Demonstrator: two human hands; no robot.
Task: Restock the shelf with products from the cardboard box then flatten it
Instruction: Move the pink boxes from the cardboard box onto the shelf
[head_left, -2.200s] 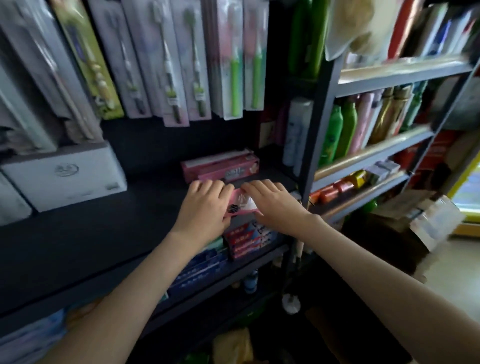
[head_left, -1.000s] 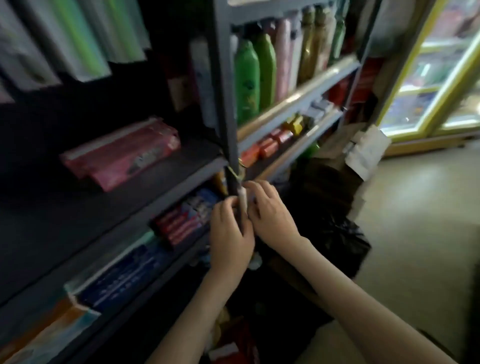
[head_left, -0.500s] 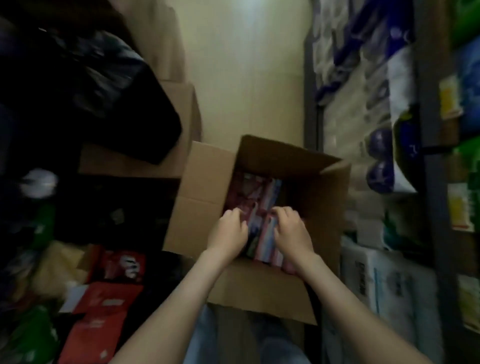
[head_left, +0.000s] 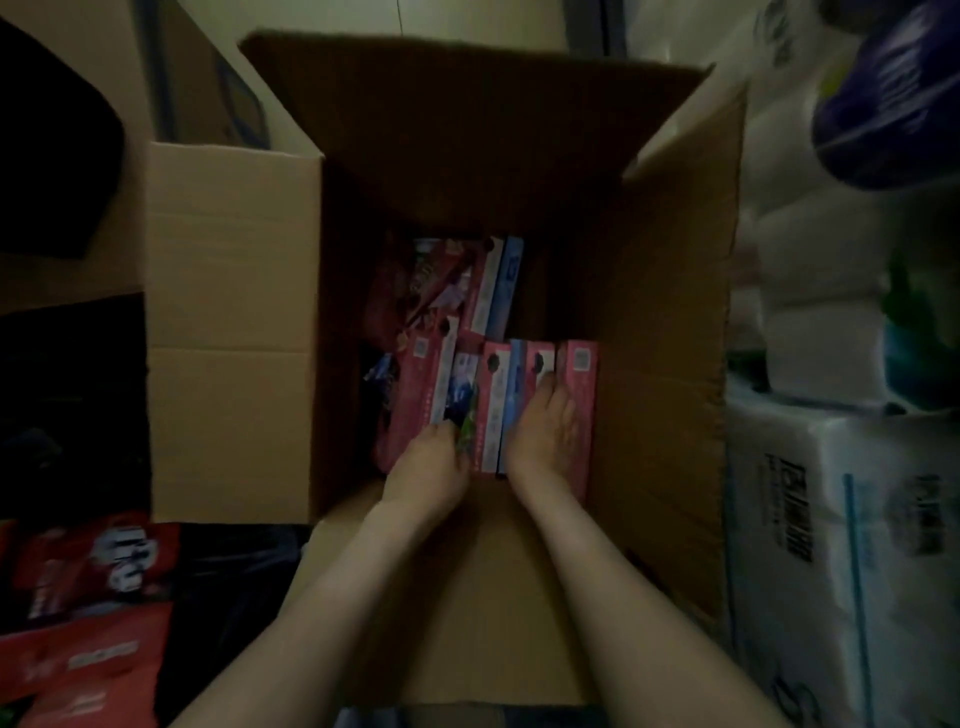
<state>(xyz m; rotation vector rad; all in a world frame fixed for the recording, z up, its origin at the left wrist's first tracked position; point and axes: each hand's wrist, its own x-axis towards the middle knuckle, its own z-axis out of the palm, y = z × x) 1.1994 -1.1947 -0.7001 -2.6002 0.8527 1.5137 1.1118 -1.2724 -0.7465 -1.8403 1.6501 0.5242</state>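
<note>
Head view, looking straight down: both my arms reach into the open cardboard box (head_left: 670, 322), its four flaps folded outward. At the bottom of the box lies a row of pink and blue toothpaste cartons (head_left: 491, 410), packed side by side on their narrow edges, each with its long axis running from the box's near wall toward its far wall. A second, looser group of cartons (head_left: 485, 283) lies beyond them, toward the far wall, pointing the same way.

My left hand (head_left: 434, 462) is at the near end of the row, fingers curled down between two cartons in a narrow pinch; whether they have actually closed on one I cannot tell. My right hand (head_left: 545, 431) lies flat and fairly wide on top of the cartons at the right end of the row, fingers stretched along their length.

Just right of the box stand wrapped packs of tissue rolls (head_left: 841, 545). Left of the box lie red product bags (head_left: 83, 613).
</note>
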